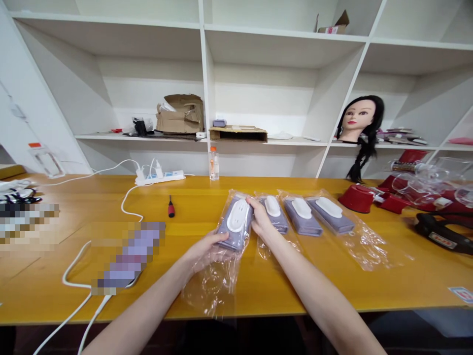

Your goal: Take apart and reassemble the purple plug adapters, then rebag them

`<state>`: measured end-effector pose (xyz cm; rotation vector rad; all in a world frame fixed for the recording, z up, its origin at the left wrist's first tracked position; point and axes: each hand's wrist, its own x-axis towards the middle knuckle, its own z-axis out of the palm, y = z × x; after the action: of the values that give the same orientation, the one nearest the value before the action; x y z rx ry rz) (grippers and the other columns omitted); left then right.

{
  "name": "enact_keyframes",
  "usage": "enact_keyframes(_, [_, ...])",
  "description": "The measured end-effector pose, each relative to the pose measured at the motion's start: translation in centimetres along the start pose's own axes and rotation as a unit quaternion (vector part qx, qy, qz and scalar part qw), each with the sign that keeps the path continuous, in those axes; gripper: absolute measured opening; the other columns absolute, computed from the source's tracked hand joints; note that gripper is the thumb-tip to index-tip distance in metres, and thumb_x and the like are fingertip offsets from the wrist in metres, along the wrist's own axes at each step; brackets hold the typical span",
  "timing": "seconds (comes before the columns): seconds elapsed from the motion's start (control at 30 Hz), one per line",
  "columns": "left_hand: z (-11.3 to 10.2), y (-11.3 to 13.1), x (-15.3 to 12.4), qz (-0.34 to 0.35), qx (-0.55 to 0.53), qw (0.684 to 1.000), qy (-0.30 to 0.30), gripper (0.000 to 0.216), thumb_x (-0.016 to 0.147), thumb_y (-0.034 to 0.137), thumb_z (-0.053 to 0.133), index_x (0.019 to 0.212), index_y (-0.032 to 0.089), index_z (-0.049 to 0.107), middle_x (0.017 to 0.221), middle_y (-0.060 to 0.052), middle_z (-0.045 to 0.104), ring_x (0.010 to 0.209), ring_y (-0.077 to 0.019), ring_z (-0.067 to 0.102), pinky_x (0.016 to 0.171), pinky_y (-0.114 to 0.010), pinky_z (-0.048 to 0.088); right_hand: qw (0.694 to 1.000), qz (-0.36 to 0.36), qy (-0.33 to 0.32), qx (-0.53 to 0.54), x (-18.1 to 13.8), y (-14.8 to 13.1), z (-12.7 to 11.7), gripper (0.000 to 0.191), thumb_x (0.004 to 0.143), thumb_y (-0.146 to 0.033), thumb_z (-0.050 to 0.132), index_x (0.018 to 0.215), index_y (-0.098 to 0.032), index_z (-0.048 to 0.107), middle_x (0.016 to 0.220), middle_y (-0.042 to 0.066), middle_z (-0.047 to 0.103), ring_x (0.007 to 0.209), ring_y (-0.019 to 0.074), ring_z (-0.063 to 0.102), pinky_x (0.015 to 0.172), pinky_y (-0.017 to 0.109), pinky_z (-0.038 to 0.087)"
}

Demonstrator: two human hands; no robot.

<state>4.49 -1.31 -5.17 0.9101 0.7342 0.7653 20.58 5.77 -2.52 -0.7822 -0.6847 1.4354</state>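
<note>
Both hands hold a bagged grey-purple block (226,228), a flat rectangular piece with a white oval part on top, inside a clear plastic bag (212,291). My left hand (207,250) grips its near left corner, thumb on top and fingers underneath. At the far right edge, my right hand (259,218) is closed on the same block. The bag's loose end hangs toward the table's front edge. Just right of my hands, a row of similar bagged blocks lies on the table: one (281,224) nearest, another (308,228) in the middle, a third (342,224) farthest right.
A red-and-black screwdriver (171,207) and a blurred phone-like object (129,259) with white cables lie left on the wooden table (199,197). A power strip (160,178) and bottle (214,165) stand behind. Red parts (356,198) and a black strap-like object (443,236) are right.
</note>
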Motion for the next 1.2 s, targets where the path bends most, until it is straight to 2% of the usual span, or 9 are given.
enact_keyframes(0.17, [0.2,-0.1,0.3,0.071,-0.017,0.995,0.065,0.049,0.066,0.019,0.069,0.111,0.015,0.050,0.099,-0.013,0.067,0.084,-0.0248,0.066,0.081,-0.037,0.050,0.997,0.042,-0.052,-0.035,-0.4,-0.7,-0.4,0.030,0.072,-0.049,0.056,0.080,-0.020,0.056,0.065,-0.003,0.060,0.052,0.0118,0.053,0.054,0.025,0.042])
enact_keyframes(0.27, [0.1,0.1,0.4,0.093,-0.043,0.991,0.092,0.053,0.066,0.015,0.069,0.115,0.016,0.047,0.103,-0.012,0.066,0.087,-0.0246,0.065,0.084,-0.037,0.050,0.991,0.079,-0.060,-0.095,-0.6,-0.9,-0.8,0.035,0.074,-0.056,0.047,0.081,-0.022,0.050,0.066,-0.003,0.056,0.049,0.0109,0.050,0.051,0.025,0.040])
enact_keyframes(0.5, [-1.0,0.1,0.8,0.064,-0.088,0.989,0.103,0.047,0.072,0.022,0.065,0.114,0.008,0.051,0.106,-0.018,0.064,0.092,-0.0269,0.064,0.090,-0.036,0.047,0.965,0.114,-0.102,-0.212,-1.4,0.8,-0.4,0.024,0.068,-0.036,0.062,0.082,-0.019,0.052,0.072,0.000,0.059,0.056,0.0122,0.054,0.056,0.027,0.041])
enact_keyframes(0.73, [-1.1,0.1,1.2,0.044,-0.140,0.980,0.132,0.035,0.074,0.021,0.061,0.104,0.003,0.057,0.102,-0.019,0.065,0.091,-0.0283,0.063,0.085,-0.036,0.051,0.942,0.089,-0.090,-0.312,-1.4,1.4,-0.6,0.020,0.077,-0.036,0.053,0.088,-0.020,0.053,0.077,0.000,0.062,0.054,0.0106,0.058,0.054,0.024,0.040])
enact_keyframes(0.83, [-1.0,0.4,1.1,0.051,-0.156,0.973,0.165,0.031,0.073,0.018,0.062,0.100,0.003,0.059,0.099,-0.018,0.066,0.089,-0.0275,0.064,0.082,-0.035,0.053,0.925,0.049,-0.083,-0.369,-0.6,0.9,-1.6,0.020,0.073,-0.030,0.060,0.089,-0.020,0.056,0.073,-0.001,0.064,0.047,0.0098,0.058,0.049,0.021,0.038])
enact_keyframes(0.97, [-1.0,0.8,0.9,0.049,-0.168,0.966,0.191,0.026,0.073,0.016,0.062,0.095,0.003,0.060,0.095,-0.017,0.067,0.088,-0.0271,0.064,0.078,-0.034,0.055,0.900,-0.004,-0.083,-0.428,1.0,-0.1,-3.8,0.008,0.067,-0.019,0.065,0.072,-0.016,0.060,0.054,-0.003,0.060,0.033,0.0064,0.050,0.041,0.018,0.034])
enact_keyframes(1.2, [-1.0,0.7,0.9,0.041,-0.158,0.968,0.192,0.026,0.072,0.017,0.063,0.095,0.004,0.061,0.095,-0.016,0.067,0.086,-0.0259,0.065,0.077,-0.034,0.055,0.890,-0.044,-0.039,-0.452,2.9,-1.0,-6.4,0.003,0.074,-0.017,0.058,0.071,-0.016,0.057,0.048,-0.004,0.059,0.027,0.0067,0.048,0.033,0.016,0.030])
